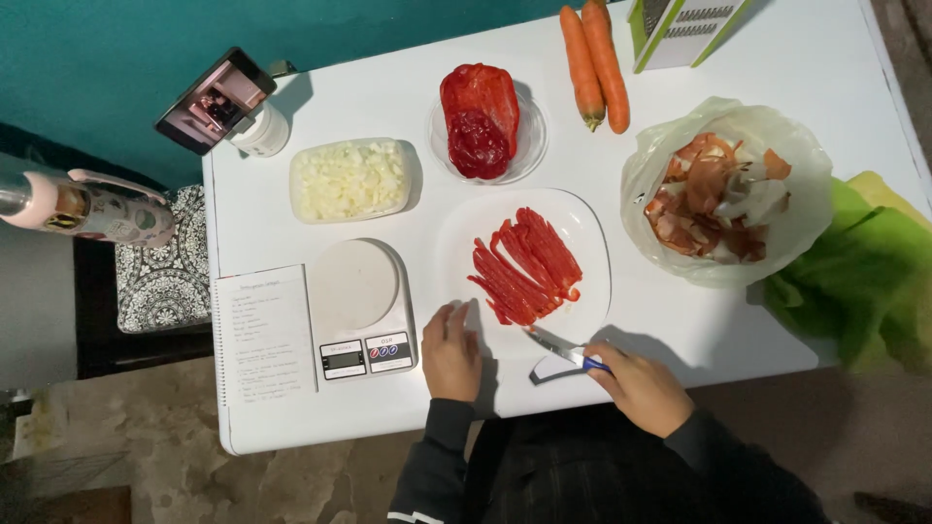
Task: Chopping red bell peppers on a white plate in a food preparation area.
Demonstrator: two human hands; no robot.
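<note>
1. The red pepper strips (525,265) lie in a loose bundle on a white plate (592,233) near the front middle of the white bench (777,58); they are long, thin, glossy and run slantwise.
2. The left hand (451,351) rests flat and open on the bench, fingers touching the plate's near rim, holding nothing.
3. The right hand (641,386) is closed around a blue-handled knife (561,347), whose blade points toward the strips at the plate's near edge.
4. Left of the plate sits a white kitchen scale (359,306) beside a printed sheet (264,335).
5. Behind stand a tub of chopped onion (351,179) and a glass bowl of red pepper pieces (482,118).
6. Two carrots (594,60) lie at the far edge; a plastic bag of peelings (723,194) sits to the right.
</note>
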